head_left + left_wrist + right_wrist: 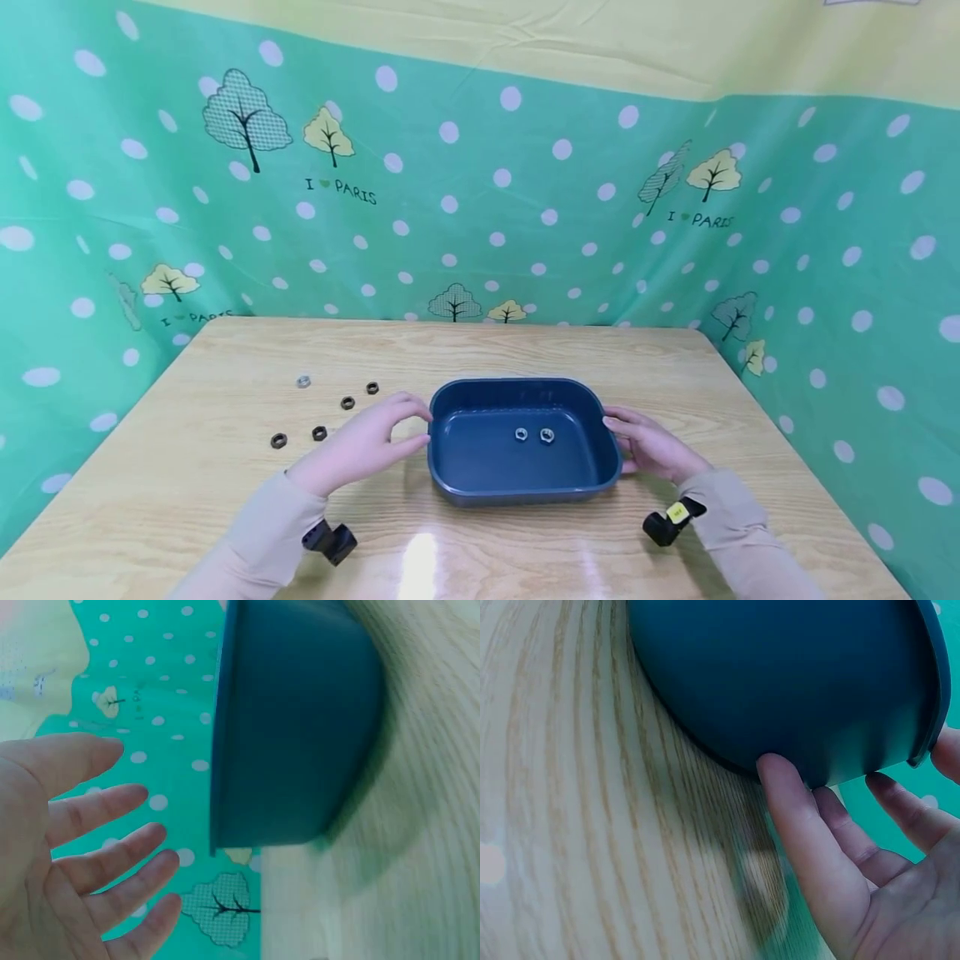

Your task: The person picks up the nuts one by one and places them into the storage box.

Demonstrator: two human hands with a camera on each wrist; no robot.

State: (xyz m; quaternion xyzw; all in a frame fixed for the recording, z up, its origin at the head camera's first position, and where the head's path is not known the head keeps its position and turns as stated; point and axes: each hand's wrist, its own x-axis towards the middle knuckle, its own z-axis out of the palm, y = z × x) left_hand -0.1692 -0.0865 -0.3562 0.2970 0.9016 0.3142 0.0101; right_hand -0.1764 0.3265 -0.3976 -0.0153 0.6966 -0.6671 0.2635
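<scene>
- A green-and-yellow patterned cloth [450,125] hangs behind and beside the desk.
- The wood-grain desk [525,546] carries everything else.
- The blue bin [517,497] stands on the desk between the two hands.
- The left hand [363,442] is just beside the bin's left end, its fingers spread and clear of the wall.
- The right hand [652,446] grips the bin's right end, one fingertip at the rim, others against the outer wall.
- Two silver nuts [547,436] lie inside the bin.
- Four dark nuts [319,433] and another silver nut [303,382] lie left of it.
</scene>
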